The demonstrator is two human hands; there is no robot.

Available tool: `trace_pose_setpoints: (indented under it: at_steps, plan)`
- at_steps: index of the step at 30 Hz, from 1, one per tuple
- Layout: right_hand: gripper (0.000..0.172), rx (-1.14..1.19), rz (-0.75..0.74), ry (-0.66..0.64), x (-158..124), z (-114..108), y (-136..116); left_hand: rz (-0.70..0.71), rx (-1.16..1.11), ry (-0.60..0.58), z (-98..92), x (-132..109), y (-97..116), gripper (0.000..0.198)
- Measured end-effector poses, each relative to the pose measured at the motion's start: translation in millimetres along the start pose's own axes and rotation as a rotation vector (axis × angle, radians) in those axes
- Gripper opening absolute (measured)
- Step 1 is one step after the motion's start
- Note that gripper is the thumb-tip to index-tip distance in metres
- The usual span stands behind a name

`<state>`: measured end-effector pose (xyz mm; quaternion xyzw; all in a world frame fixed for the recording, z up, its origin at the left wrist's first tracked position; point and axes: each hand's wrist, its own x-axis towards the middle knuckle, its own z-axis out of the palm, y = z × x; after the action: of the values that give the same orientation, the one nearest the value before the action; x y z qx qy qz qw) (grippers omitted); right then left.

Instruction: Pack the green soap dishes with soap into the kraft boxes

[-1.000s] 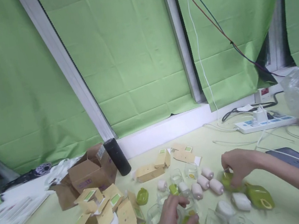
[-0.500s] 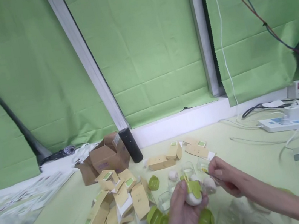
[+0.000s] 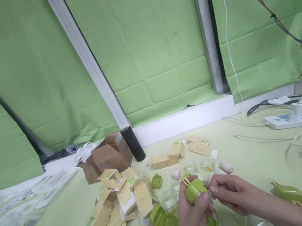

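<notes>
My left hand [image 3: 191, 214] is wrapped round a small rounded green and white gadget [image 3: 194, 190] with a yellow loop on top. Close against its right side, my right hand [image 3: 230, 192] is pinched on a thin metallic piece [image 3: 209, 192], mostly hidden by the fingers, so its kind does not show. Green plastic cups [image 3: 170, 225] lie left of and below the hands. Just beyond are clear plastic cups [image 3: 169, 200] and a pale pink cylinder [image 3: 226, 167].
Opened cardboard packages [image 3: 142, 199] are heaped on the left. Behind them stand a brown box [image 3: 111, 154] and a black cylinder [image 3: 133, 143]. A leaf-shaped green object [image 3: 290, 194] lies right of my forearm. A power strip [image 3: 280, 122] with cables sits at the back right.
My left hand has turned the gadget so its green side faces up and left. My right hand has come down and in from beside the clear cups to touch the gadget.
</notes>
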<state>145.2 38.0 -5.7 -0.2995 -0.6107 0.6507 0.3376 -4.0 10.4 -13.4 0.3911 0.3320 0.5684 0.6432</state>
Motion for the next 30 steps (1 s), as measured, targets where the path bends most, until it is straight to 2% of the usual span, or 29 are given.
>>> trace_pose_setpoints:
  at_steps: [5, 12, 16, 19, 23, 26, 28, 30]
  plan:
    - [0.048, 0.073, 0.004, 0.064, -4.4, 5.2, -2.8, 0.037, 0.12, -0.029, -5.2, 2.2, -10.6, 0.055]
    - [0.044, 0.187, -0.012, 0.048, -7.0, 9.7, 6.2, -0.001, 0.052, -0.051, -13.2, -0.2, -12.3, 0.066]
    - [0.046, 0.178, 0.002, 0.063, -7.2, 11.3, 7.2, -0.053, 0.054, -0.09, -16.1, -1.7, -7.2, 0.072]
    - [0.047, 0.069, 0.014, 0.113, -8.1, 7.5, 2.7, 0.0, 0.07, -0.126, -11.2, -2.2, -2.8, 0.074]
    - [0.04, -0.176, -0.07, 0.225, -7.3, 4.7, 2.7, 0.018, 0.005, -0.081, -3.7, -1.3, -4.1, 0.087]
    - [0.038, -0.141, -0.09, 0.157, -5.0, 7.7, 5.4, -0.08, 0.067, -0.061, -5.3, 1.4, -9.5, 0.091]
    - [0.035, -0.182, -0.064, 0.136, -3.0, 5.7, 2.4, -0.103, 0.172, -0.008, -9.2, 4.9, -10.5, 0.08]
    - [0.032, -0.327, -0.03, 0.199, -1.6, -5.2, -6.1, -0.041, 0.243, 0.098, -13.1, 9.2, -6.6, 0.062]
